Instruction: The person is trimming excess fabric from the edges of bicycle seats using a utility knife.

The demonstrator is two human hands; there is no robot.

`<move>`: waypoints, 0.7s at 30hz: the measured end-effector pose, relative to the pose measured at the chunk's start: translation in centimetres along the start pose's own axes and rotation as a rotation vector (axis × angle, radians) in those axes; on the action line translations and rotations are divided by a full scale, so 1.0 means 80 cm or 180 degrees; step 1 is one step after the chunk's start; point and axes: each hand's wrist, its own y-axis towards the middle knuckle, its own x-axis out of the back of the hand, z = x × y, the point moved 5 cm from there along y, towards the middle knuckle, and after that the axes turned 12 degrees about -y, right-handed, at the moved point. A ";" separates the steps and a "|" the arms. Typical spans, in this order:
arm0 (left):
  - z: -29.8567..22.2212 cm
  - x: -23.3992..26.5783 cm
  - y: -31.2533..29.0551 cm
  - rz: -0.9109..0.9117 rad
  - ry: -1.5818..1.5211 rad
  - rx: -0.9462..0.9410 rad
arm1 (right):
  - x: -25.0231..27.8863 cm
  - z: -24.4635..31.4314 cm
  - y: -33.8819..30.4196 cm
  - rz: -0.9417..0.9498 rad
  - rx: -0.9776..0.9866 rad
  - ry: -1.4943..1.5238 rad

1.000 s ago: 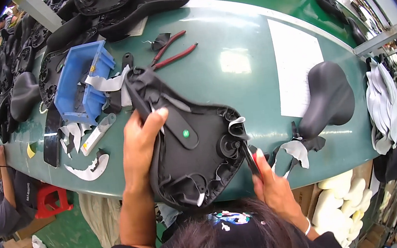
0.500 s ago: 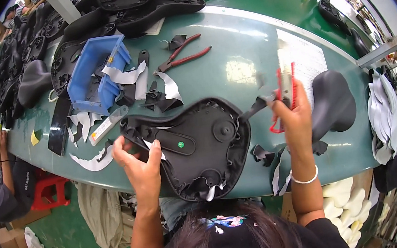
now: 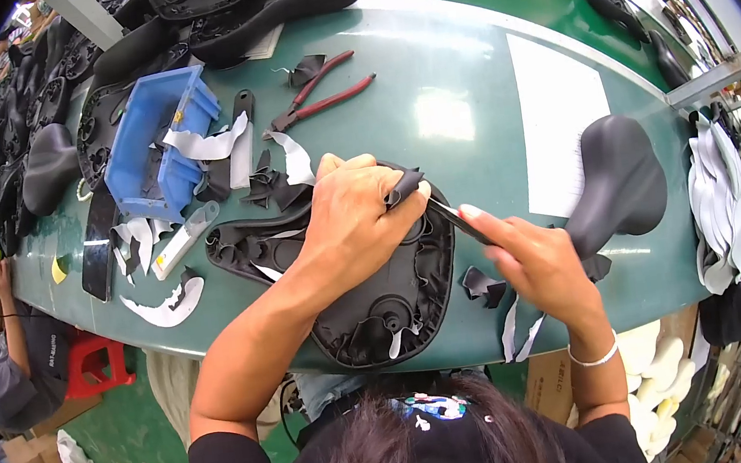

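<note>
Lying underside-up just below the centre of the frame: black saddle (image 3: 357, 312), nose pointing left, wide end right, resting on the green table (image 3: 491, 156). Handling guess: base is looking stiff and light enough for one hand; cover edge is looking thin, soft and bendy, so more likely creasing than cracking. Best hold: pinching loose edge near the rim while the table is taking the load; nose is offering a second hold. Left hand (image 3: 350, 215) is reaching across the saddle from lower left, thumb and fingers pinching a dark flap (image 3: 404, 187) at the far wide-end rim. Most of the saddle is sitting below and left of that pinch. Right hand (image 3: 536, 262) is gripping a slim dark tool (image 3: 464, 223) right of the rim, tip pointing up-left at the flap. Can't tell if the tip is touching; fingers are crowding it.
</note>
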 end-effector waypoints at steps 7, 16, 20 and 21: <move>0.018 0.035 -0.005 -0.1984 -0.4096 0.0865 | -0.020 0.051 -0.041 0.0344 -0.0842 -0.0438; -0.019 0.037 0.004 -0.0601 0.1358 -0.0906 | 0.004 0.022 0.023 -0.0062 -0.0834 -0.1062; 0.018 0.050 0.015 -0.1341 0.1319 -0.0443 | 0.004 0.043 0.015 -0.0001 -0.0733 -0.1441; 0.024 0.060 0.013 -0.1752 0.0663 -0.0087 | 0.008 0.054 -0.002 0.0134 -0.0771 -0.1370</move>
